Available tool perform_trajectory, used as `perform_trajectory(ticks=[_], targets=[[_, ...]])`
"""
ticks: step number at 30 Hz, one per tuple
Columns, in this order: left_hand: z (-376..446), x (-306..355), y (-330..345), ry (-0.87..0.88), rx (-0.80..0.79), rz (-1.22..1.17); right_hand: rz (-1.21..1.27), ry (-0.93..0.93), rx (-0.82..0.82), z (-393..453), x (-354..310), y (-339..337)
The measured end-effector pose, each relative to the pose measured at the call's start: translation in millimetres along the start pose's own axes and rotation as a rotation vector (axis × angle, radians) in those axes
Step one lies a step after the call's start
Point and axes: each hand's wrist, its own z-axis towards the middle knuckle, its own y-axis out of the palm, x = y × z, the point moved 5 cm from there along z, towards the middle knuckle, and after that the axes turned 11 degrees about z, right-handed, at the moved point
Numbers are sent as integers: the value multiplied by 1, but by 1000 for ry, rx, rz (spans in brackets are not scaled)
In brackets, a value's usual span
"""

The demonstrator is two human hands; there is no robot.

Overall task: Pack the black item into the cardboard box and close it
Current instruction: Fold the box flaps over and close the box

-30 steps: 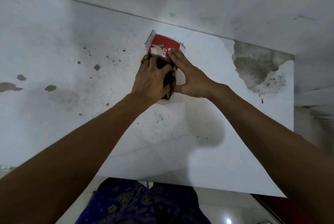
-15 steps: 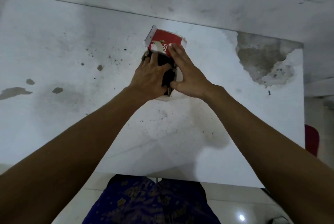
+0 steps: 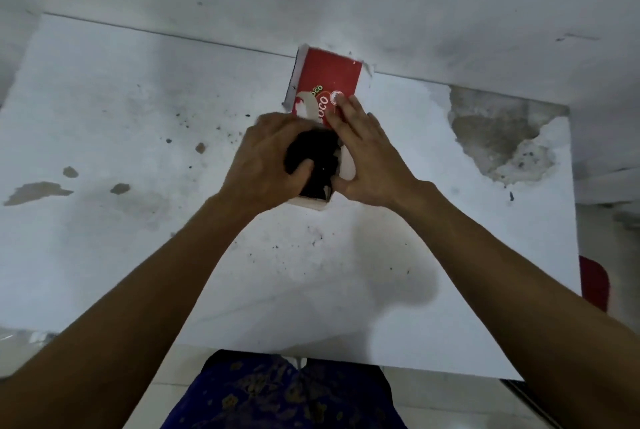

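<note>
A red printed cardboard box (image 3: 327, 82) lies on the white table (image 3: 138, 238), its far end against the wall and its open end toward me. The black item (image 3: 313, 155) sits at that open end, partly inside the box. My left hand (image 3: 265, 160) is closed around the black item, thumb on its near side. My right hand (image 3: 369, 155) grips the box's right side, fingers lying on the red top, thumb at a pale flap (image 3: 346, 165). How deep the item sits is hidden by my hands.
The tabletop has dark stains on the left and a chipped grey patch (image 3: 498, 137) at the back right. A wall rises right behind the box. Something red (image 3: 594, 285) shows past the table's right edge. My blue patterned clothing is at the bottom.
More of the box's red top shows beyond my fingers than before. More of the black item shows between my hands. The camera view has shifted.
</note>
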Motion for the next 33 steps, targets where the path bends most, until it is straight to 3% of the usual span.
perform_trajectory(ticks=[2,4,6,8,12,17,25,29,33], targets=[[-20,-27,-2,-315,0,-220,-223,-172,-16,1,-16,-5],[-36,-39,16,-497,-232,-329,-446,-365,-113,5,-36,-3],[-46,-34,29,-512,-350,-401,-584,-502,-255,11,-51,1],[-50,-31,32,-530,-308,-487,-647,-595,-394,20,-64,8],[-59,-29,41,-542,-297,-439,-778,-692,-589,37,-82,18],[-65,-24,44,-550,-264,-455,-893,-646,-693,40,-90,36],[-66,-16,41,-562,-249,-457,-876,-523,-807,48,-88,36],[-68,-16,43,-546,-243,-461,-691,-474,-766,54,-94,32],[-70,-11,45,-523,-187,-441,-556,-281,-534,61,-87,22]])
